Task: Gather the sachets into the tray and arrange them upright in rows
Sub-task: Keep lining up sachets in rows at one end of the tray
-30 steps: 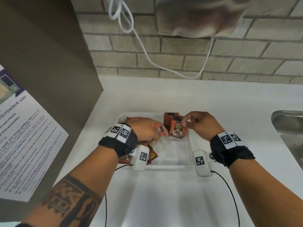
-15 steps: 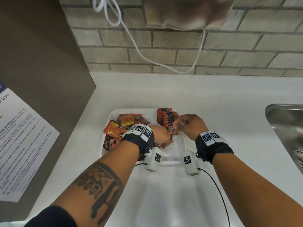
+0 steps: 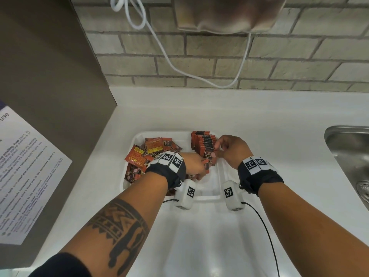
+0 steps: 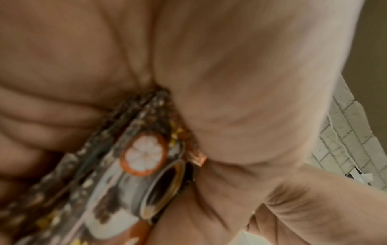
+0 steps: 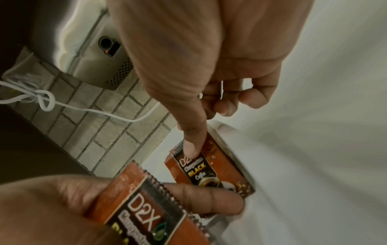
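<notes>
A white tray lies on the counter. Loose orange and brown sachets are heaped in its left half. A row of sachets stands upright along its right side, with the front one labelled D2X Black Coffee. My left hand grips a small stack of sachets just in front of that row; the stack also shows in the right wrist view. My right hand presses its thumb on the top of the front standing sachet, its other fingers curled clear of it.
A steel sink is sunk into the counter at the right. A brown panel with a printed notice walls off the left. A brick wall, a loose white cable and a wall-mounted unit are behind the tray.
The view has shifted, bringing the loose pile into sight. My left hand has moved its sachets closer to the front of the row. My right hand stays at the row.
</notes>
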Demonstrator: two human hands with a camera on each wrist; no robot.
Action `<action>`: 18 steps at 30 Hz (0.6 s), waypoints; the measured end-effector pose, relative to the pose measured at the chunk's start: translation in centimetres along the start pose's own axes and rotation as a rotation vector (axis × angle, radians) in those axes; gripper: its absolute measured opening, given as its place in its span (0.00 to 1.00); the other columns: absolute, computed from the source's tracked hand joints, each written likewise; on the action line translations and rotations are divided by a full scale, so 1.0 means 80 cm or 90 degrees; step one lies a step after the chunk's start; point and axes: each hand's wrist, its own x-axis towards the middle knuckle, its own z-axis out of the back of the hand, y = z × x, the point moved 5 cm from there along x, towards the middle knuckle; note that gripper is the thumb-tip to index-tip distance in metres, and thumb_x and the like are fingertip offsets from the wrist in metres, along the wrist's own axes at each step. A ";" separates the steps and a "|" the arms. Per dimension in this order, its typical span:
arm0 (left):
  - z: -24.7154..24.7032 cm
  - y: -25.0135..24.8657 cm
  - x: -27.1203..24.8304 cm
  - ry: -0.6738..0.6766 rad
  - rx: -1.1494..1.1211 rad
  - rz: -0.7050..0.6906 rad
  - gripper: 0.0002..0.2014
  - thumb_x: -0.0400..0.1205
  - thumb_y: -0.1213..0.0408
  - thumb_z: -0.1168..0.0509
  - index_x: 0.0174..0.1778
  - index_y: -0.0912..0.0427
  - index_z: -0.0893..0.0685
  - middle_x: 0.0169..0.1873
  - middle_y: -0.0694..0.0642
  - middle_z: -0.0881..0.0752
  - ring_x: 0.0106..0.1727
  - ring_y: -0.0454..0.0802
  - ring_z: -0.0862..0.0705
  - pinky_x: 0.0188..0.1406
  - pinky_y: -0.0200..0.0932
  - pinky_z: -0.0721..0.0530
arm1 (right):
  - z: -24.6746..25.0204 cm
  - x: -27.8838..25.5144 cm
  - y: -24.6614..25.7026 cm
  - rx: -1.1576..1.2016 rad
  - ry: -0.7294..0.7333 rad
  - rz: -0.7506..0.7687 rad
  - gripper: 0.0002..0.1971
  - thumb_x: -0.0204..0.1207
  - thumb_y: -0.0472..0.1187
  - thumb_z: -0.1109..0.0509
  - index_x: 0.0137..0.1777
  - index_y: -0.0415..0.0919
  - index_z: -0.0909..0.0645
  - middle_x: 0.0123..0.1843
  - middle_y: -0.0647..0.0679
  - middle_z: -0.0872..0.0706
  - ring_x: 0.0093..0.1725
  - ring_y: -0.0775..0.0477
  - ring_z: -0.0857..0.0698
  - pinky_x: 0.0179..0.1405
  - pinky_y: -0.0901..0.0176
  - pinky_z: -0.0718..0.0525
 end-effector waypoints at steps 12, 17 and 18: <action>0.002 0.000 -0.008 0.000 -0.076 -0.002 0.15 0.78 0.65 0.29 0.58 0.68 0.12 0.47 0.61 0.11 0.44 0.56 0.16 0.43 0.44 0.19 | 0.007 -0.003 0.003 0.008 0.004 0.011 0.11 0.68 0.40 0.17 0.43 0.47 0.18 0.34 0.54 0.24 0.33 0.53 0.26 0.34 0.61 0.29; 0.012 0.013 -0.016 -0.038 -0.274 -0.050 0.14 0.76 0.66 0.22 0.57 0.62 0.13 0.50 0.62 0.09 0.51 0.60 0.09 0.55 0.56 0.09 | 0.024 -0.012 0.011 0.069 -0.024 0.034 0.09 0.72 0.45 0.19 0.42 0.49 0.18 0.35 0.54 0.19 0.34 0.54 0.22 0.34 0.62 0.27; 0.015 0.015 -0.020 -0.047 -0.366 -0.070 0.13 0.76 0.69 0.22 0.56 0.63 0.13 0.48 0.62 0.08 0.47 0.57 0.08 0.49 0.54 0.08 | 0.027 -0.016 0.015 0.084 -0.020 0.039 0.09 0.73 0.48 0.20 0.43 0.49 0.17 0.37 0.54 0.17 0.36 0.55 0.20 0.36 0.64 0.26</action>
